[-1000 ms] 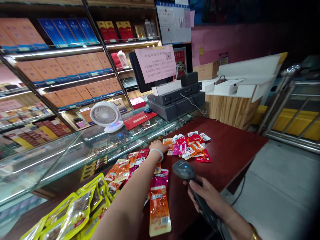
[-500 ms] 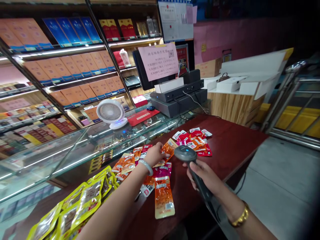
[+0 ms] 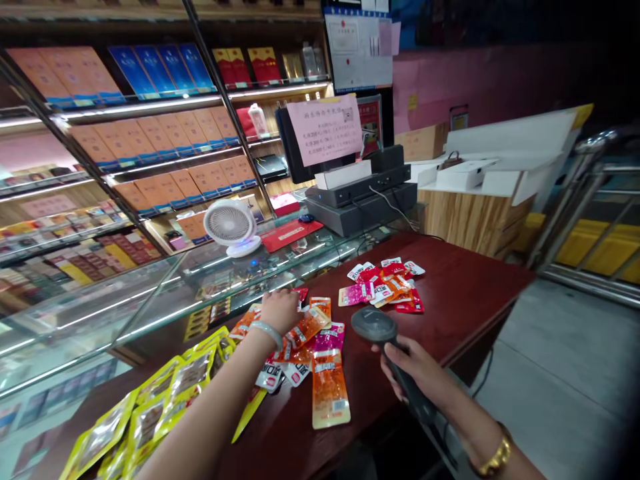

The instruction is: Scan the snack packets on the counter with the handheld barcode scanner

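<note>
My left hand (image 3: 281, 311), with a pale bangle on the wrist, rests palm down on a heap of orange and pink snack packets (image 3: 310, 333) on the dark red counter (image 3: 465, 293). An orange packet (image 3: 306, 327) lies just right of its fingers; whether it is gripped I cannot tell. My right hand (image 3: 417, 373) grips a black barcode scanner (image 3: 375, 327), its head over the counter right of the heap. A second pile of red, pink and white packets (image 3: 385, 287) lies farther back. A long orange packet (image 3: 329, 393) lies near the front edge.
Yellow snack bags (image 3: 165, 393) lie at the near left. A glass display case (image 3: 150, 293) with a small white fan (image 3: 230, 227) stands to the left. A till with a monitor (image 3: 360, 193) sits behind. Shelves of boxed cartons (image 3: 150, 133) fill the left wall.
My left hand drew back from the far pile to the near heap, bringing an orange packet along and setting it down. The scanner passed over the packet, then dropped back toward me.
</note>
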`<state>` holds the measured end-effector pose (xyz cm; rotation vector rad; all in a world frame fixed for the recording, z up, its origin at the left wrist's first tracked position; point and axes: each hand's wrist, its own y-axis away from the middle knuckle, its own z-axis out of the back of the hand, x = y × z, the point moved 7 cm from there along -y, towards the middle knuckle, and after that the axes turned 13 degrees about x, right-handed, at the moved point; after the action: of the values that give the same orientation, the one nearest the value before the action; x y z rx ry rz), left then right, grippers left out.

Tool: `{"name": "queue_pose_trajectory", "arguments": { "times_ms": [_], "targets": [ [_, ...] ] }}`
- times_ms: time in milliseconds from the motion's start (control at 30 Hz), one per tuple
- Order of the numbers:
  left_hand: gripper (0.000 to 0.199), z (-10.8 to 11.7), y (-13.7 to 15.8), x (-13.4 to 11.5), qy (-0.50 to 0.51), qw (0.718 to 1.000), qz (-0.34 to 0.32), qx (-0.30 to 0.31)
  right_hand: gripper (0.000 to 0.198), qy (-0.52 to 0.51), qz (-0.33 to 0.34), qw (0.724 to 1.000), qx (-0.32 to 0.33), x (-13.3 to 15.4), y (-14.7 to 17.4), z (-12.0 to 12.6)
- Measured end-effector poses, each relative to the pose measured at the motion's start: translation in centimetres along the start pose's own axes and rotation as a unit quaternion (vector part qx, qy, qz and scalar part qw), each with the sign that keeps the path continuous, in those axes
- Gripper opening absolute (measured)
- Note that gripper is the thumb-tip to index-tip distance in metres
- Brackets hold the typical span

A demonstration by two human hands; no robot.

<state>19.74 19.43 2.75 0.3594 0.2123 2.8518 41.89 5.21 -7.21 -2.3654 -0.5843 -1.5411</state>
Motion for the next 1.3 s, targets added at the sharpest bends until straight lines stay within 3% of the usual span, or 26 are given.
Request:
{"name": "queue_pose_trajectory", "arguments": {
  "times_ms": [67,167,233,400,533,733,967,1133,1233,1300],
  "targets": [
    [0.041,0.2,-1.3,-2.2,0.028,0.998,-0.036,-0.035,0.049,-0.005,-0.005,1.000,-0.010,-0.4,0.4,0.4],
    [0.036,-0.5,-4.4,-7.0,0.089,0.990,-0.109,-0.032,0.052,-0.006,-0.011,1.000,-0.021,-0.6,0.7,0.6],
    [0.036,-1.0,-6.8,-9.6,0.110,0.986,-0.123,-0.024,0.054,-0.006,-0.015,1.000,-0.022,-0.7,0.9,0.7],
    [0.047,-2.2,-11.0,-12.0,0.134,0.983,-0.118,0.050,0.055,-0.014,-0.014,1.000,-0.023,-1.1,1.3,0.9],
    [0.050,-2.6,-11.1,-10.9,0.170,0.974,-0.127,0.081,0.053,-0.018,-0.010,0.999,-0.025,-1.1,1.5,1.0],
    [0.047,-2.5,-7.9,-7.9,0.305,0.943,-0.137,0.001,0.049,-0.021,-0.002,1.000,-0.014,-0.5,1.1,0.2],
    [0.040,-2.6,-4.4,-6.6,0.351,0.927,-0.132,-0.031,0.044,0.010,0.002,0.999,0.044,-0.2,0.2,-2.8],
    [0.041,-2.0,-2.9,-4.0,0.305,0.946,-0.106,0.002,0.045,0.024,0.005,0.998,0.058,-0.5,0.2,-3.4],
    [0.046,-1.9,-2.5,-1.3,0.195,0.976,-0.060,0.079,0.045,0.028,-0.005,0.998,0.053,-0.7,0.4,-2.9],
    [0.047,-1.2,-2.5,0.2,0.106,0.991,-0.019,0.084,0.044,0.028,-0.011,0.999,0.046,-0.7,0.6,-2.4]
  ]
}}
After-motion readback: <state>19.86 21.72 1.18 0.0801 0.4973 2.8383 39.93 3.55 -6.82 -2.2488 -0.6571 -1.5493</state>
